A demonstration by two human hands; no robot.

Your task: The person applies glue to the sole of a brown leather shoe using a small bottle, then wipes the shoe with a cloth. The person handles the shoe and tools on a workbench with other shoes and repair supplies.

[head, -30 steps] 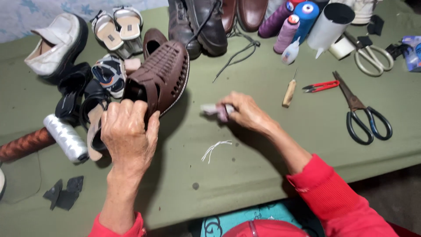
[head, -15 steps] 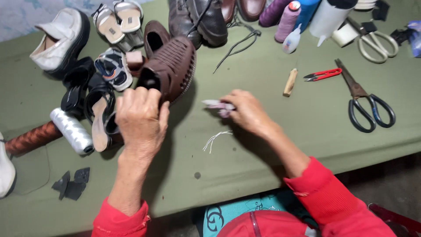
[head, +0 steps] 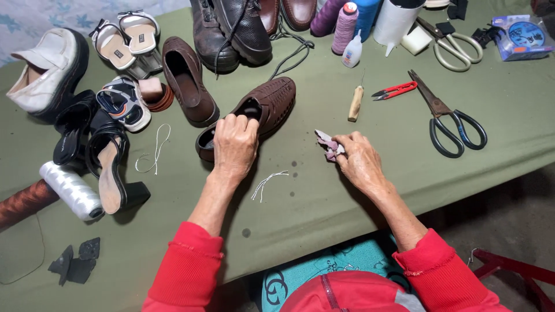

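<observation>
Brown woven shoe [head: 263, 110] lying on green bench [head: 324, 202], gripped at heel opening by left hand [head: 236, 144], fingers curled over rim. Right hand [head: 358, 159] pinching small pinkish tool [head: 326, 144], resting on bench. Risk: shoe maybe slipping, grip only at edge. Vs. earlier pic: shoe lowered flat, second brown shoe [head: 188, 81] now uncovered.

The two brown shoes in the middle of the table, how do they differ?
The woven brown shoe has a basket-weave upper; the plain brown shoe beside it looks smooth. The left hand rests on the woven shoe at its heel end, while the plain one lies untouched. The woven one lies slanted, the plain one nearly straight. Both are brown slip-ons, openings up.
</observation>
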